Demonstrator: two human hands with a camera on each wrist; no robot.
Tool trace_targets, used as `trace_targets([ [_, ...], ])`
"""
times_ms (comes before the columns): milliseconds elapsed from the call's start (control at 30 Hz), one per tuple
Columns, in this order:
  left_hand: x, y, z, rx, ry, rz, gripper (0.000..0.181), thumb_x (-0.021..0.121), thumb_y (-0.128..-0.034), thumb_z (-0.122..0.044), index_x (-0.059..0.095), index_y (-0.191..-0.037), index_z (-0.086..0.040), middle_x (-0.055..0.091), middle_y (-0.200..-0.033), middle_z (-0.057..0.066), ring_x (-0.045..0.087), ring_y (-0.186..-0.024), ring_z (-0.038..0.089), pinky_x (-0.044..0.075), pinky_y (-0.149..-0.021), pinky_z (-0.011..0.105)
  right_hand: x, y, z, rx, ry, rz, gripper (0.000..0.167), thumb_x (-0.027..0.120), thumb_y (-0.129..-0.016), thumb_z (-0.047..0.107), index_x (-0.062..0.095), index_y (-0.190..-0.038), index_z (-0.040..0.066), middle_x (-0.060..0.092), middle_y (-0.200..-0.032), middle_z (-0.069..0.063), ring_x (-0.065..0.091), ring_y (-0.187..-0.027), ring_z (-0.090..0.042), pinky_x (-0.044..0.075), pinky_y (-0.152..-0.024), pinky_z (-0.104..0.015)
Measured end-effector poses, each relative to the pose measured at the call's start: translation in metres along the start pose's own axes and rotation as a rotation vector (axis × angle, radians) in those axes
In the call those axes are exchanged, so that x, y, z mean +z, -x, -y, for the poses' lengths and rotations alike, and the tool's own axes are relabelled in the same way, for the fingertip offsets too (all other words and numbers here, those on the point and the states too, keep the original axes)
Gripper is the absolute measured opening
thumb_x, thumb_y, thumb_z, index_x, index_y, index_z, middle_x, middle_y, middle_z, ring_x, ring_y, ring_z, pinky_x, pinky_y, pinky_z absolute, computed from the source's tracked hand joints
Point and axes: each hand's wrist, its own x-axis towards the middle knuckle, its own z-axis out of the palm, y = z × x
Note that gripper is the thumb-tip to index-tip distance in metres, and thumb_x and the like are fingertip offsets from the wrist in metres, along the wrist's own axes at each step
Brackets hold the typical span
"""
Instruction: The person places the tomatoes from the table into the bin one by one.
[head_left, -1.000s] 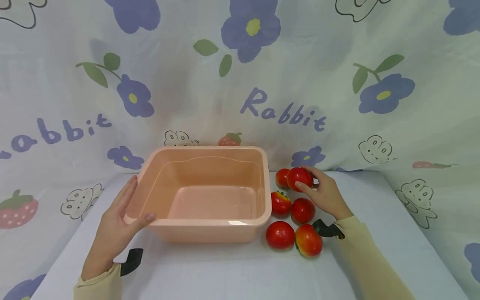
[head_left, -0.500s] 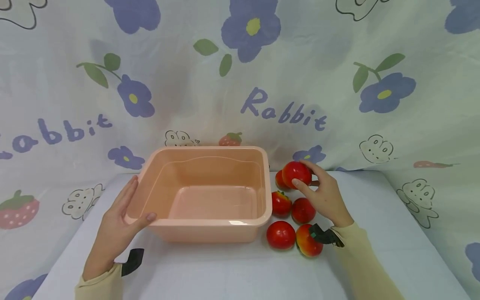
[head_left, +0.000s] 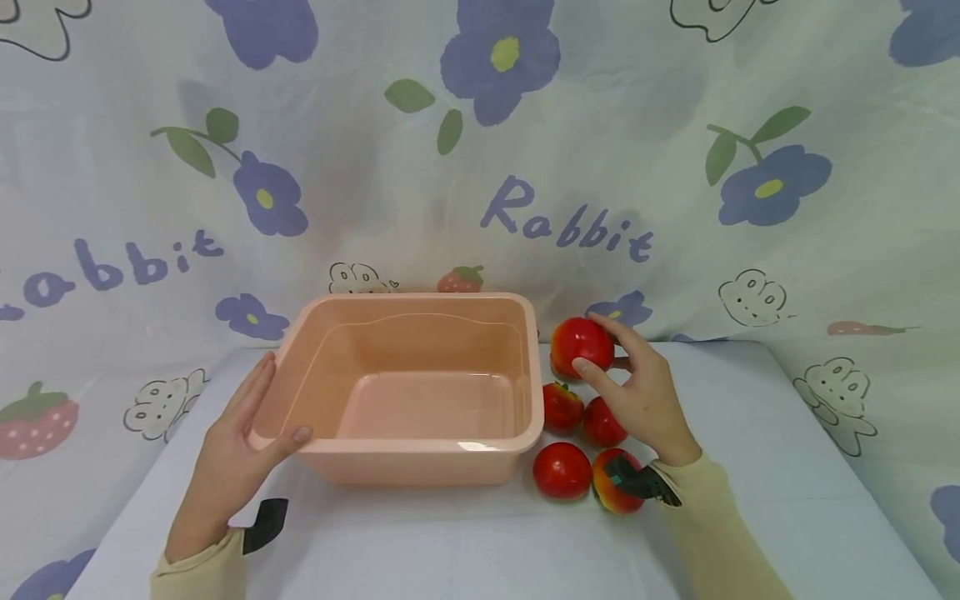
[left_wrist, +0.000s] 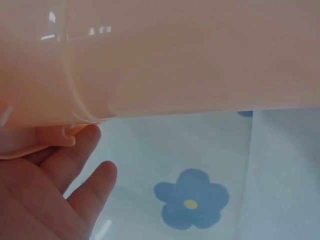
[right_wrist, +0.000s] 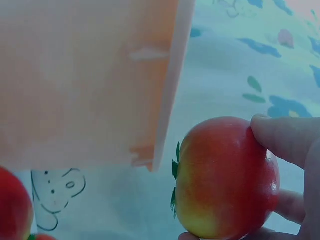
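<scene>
An orange-pink plastic basin (head_left: pixel 420 467) stands on the white table. My left hand (head_left: pixel 228 458) holds its front left corner, thumb over the front rim and fingers along the left side; the left wrist view shows fingertips beneath the rim (left_wrist: pixel 55 136). To the right of the basin, my right hand (head_left: pixel 648 400) grips a red tomato (head_left: pixel 581 342) between thumb and fingers. In the right wrist view this tomato (right_wrist: pixel 227 177) shows its green calyx turned toward the basin. A tomato behind it is largely hidden in the head view.
Several tomatoes lie right of the basin: one by its wall (head_left: pixel 562 408), one below the right palm (head_left: pixel 602 422), and two nearer the front, a red tomato (head_left: pixel 562 471) and a red-yellow tomato (head_left: pixel 615 483). A printed curtain (head_left: pixel 375 192) hangs behind the table.
My right hand has moved left toward the basin, lifting the tomato slightly. The held tomato now covers most of the one behind it. My left hand and the basin have stayed in place.
</scene>
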Motion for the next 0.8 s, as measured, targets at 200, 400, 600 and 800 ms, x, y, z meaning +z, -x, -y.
trace_targets([
  [200,-0.001,0.0,0.001,-0.014,0.003,0.005,0.094,0.08,-0.0852,-0.019,0.024,-0.16,-0.03,0.021,-0.166,-0.011,0.024,-0.15,0.018,0.02,-0.116,0.021,0.004,0.001,0.012,-0.033,-0.06,-0.006,0.061,0.077,-0.089,0.015,0.053,-0.145,0.014,0.062,-0.133,-0.003,0.057,-0.118,-0.019,0.052,-0.085,-0.018],
  [400,0.0,0.0,0.002,-0.028,0.013,0.01,0.094,0.08,-0.0859,-0.02,0.023,-0.16,-0.032,0.019,-0.166,-0.01,0.023,-0.15,0.023,0.019,-0.121,0.041,0.008,0.002,0.022,-0.048,-0.088,-0.001,0.061,0.078,-0.088,0.015,0.053,-0.145,0.016,0.062,-0.133,0.0,0.057,-0.115,-0.017,0.054,-0.086,-0.024],
  [600,0.0,-0.001,0.002,-0.012,0.013,0.01,0.094,0.08,-0.086,-0.019,0.024,-0.16,-0.031,0.02,-0.166,-0.006,0.023,-0.15,0.02,0.019,-0.12,0.032,0.015,0.003,0.031,-0.044,-0.127,0.01,0.062,0.078,-0.089,0.016,0.054,-0.145,0.02,0.061,-0.134,0.003,0.058,-0.111,-0.014,0.054,-0.086,-0.028],
  [800,0.0,-0.002,0.002,-0.002,0.007,0.009,0.095,0.081,-0.0852,-0.018,0.024,-0.16,-0.03,0.021,-0.166,-0.007,0.023,-0.15,0.017,0.019,-0.111,0.011,0.024,0.005,0.038,-0.064,-0.119,0.025,0.065,0.08,-0.086,0.017,0.053,-0.145,0.02,0.062,-0.133,0.004,0.059,-0.108,-0.014,0.056,-0.082,-0.034],
])
